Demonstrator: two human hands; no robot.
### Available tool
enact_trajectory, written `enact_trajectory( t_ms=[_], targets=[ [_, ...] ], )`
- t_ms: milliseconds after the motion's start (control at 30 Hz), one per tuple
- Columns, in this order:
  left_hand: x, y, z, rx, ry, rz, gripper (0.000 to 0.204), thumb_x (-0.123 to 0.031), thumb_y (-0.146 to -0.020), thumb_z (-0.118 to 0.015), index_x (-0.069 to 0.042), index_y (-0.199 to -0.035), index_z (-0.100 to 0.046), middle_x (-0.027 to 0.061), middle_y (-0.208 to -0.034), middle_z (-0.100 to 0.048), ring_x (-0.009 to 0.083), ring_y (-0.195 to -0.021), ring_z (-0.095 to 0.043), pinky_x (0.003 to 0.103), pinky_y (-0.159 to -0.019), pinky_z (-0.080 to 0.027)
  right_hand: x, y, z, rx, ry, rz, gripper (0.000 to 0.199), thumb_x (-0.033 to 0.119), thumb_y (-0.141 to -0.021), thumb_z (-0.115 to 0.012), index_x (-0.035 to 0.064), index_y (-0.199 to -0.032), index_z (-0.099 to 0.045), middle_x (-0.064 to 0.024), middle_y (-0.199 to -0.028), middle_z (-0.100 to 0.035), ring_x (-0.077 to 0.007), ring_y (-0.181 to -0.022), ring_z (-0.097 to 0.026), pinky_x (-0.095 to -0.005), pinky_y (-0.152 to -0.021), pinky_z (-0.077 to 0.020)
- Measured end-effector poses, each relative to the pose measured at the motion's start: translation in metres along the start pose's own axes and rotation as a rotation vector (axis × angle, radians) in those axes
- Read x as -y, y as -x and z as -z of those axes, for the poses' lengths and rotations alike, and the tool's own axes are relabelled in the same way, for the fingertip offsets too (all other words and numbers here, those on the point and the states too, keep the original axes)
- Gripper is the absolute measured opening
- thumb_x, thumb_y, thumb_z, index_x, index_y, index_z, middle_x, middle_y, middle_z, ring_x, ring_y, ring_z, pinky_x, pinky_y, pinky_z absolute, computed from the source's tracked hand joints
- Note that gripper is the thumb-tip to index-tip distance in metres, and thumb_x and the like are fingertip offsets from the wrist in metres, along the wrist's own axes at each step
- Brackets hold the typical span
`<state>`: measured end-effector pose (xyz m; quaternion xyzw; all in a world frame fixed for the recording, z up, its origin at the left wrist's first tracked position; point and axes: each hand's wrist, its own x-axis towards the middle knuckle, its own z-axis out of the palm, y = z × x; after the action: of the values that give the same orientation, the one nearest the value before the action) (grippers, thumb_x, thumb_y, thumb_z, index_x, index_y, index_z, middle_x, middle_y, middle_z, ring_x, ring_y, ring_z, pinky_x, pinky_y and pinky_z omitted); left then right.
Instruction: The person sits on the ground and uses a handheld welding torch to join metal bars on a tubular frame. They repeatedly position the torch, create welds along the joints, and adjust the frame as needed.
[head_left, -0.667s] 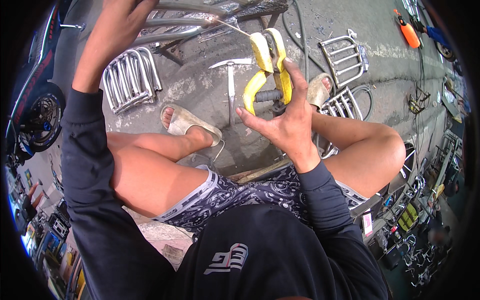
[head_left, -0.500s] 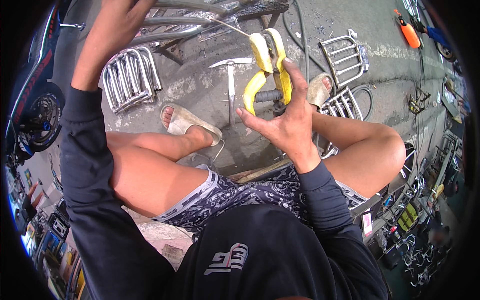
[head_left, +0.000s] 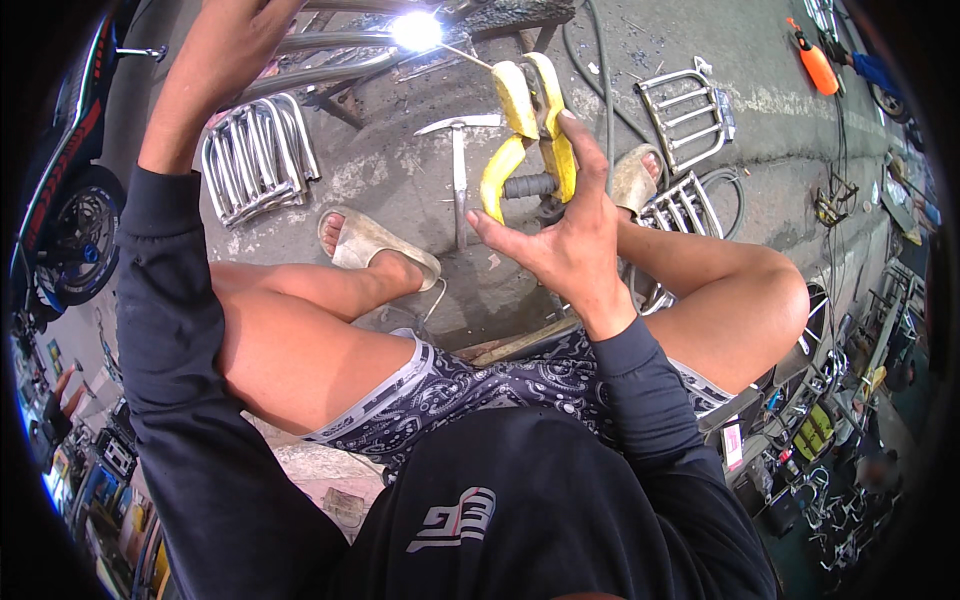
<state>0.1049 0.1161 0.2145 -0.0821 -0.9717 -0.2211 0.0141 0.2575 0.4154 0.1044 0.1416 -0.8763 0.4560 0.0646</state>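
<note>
My right hand point(head_left: 560, 230) is closed around a yellow welding electrode holder point(head_left: 515, 100), thumb on one side and fingers on the other. A thin welding rod point(head_left: 468, 55) runs from its jaws up to the left. At the rod's tip a bright white arc point(head_left: 416, 32) glows against bent metal tubes point(head_left: 335, 72), hiding the spot where they touch. My left hand point(head_left: 235, 40) is over the left part of the tubes, partly cut off by the upper edge; its grip is hidden. A chipping hammer point(head_left: 459, 170) lies on the ground between my feet.
Bundled bent tubes point(head_left: 258, 160) lie at the left, and welded tube racks point(head_left: 685, 120) at the right. A cable point(head_left: 606, 70) crosses the ground beyond my right foot. A motorcycle point(head_left: 85, 230) stands far left; an orange bottle point(head_left: 818, 72) lies far right near another person's blue sleeve point(head_left: 872, 70).
A bright arc has lit up at the rod's tip on the tubes. My right hand and the electrode holder have shifted slightly left and up. My left hand has barely moved.
</note>
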Motion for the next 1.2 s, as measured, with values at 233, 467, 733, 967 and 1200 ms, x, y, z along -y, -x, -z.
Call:
enact_trajectory(
  t_ms=[233,467,733,967,1200],
  targets=[
    [-0.001,-0.003,-0.001,-0.021,0.006,-0.034,0.021,-0.008,-0.109,-0.052,0.003,-0.123,-0.064,0.0101,-0.1,-0.067,0.0162,-0.079,-0.062,0.03,-0.071,-0.059,-0.001,-0.002,-0.001,-0.029,0.022,0.023,0.123,0.033,-0.07,-0.105,0.0061,-0.165,-0.032,-0.0273,-0.15,-0.06,-0.0424,-0.131,-0.068,-0.0486,-0.107,-0.0589],
    [-0.002,-0.003,-0.003,-0.057,0.005,0.017,0.021,-0.011,-0.111,-0.054,-0.001,-0.126,-0.065,0.0056,-0.097,-0.065,0.0136,-0.077,-0.059,0.029,-0.067,-0.054,-0.002,-0.003,-0.002,-0.044,-0.036,0.017,0.124,0.025,-0.07,-0.105,0.0013,-0.164,-0.029,-0.0266,-0.151,-0.056,-0.0345,-0.133,-0.065,-0.0456,-0.111,-0.0562],
    [-0.003,-0.005,-0.001,-0.074,0.053,0.082,0.021,-0.016,-0.113,-0.054,-0.004,-0.128,-0.066,-0.0001,-0.091,-0.059,0.0106,-0.073,-0.051,0.029,-0.066,-0.049,-0.003,-0.001,-0.004,-0.002,-0.091,-0.056,0.124,0.025,-0.07,-0.106,0.001,-0.164,-0.029,-0.027,-0.151,-0.056,-0.0346,-0.13,-0.067,-0.0441,-0.108,-0.0579],
    [0.021,-0.02,-0.01,-0.097,0.085,0.022,0.025,-0.016,-0.113,-0.056,-0.004,-0.133,-0.065,0.0062,-0.104,-0.066,0.0153,-0.087,-0.063,0.033,-0.08,-0.058,0.001,-0.001,-0.001,0.013,-0.024,-0.029,0.125,0.026,-0.069,-0.106,-0.0016,-0.163,-0.03,-0.0271,-0.154,-0.055,-0.0351,-0.134,-0.065,-0.0457,-0.111,-0.0565],
    [0.028,-0.022,-0.01,-0.06,0.033,0.083,0.028,-0.015,-0.112,-0.058,-0.003,-0.137,-0.063,0.0069,-0.107,-0.068,0.0148,-0.086,-0.063,0.03,-0.076,-0.057,-0.002,0.0,-0.003,0.013,-0.043,-0.042,0.125,0.026,-0.07,-0.106,-0.0008,-0.164,-0.029,-0.0263,-0.155,-0.055,-0.0345,-0.135,-0.066,-0.0456,-0.11,-0.057]
  ],
)
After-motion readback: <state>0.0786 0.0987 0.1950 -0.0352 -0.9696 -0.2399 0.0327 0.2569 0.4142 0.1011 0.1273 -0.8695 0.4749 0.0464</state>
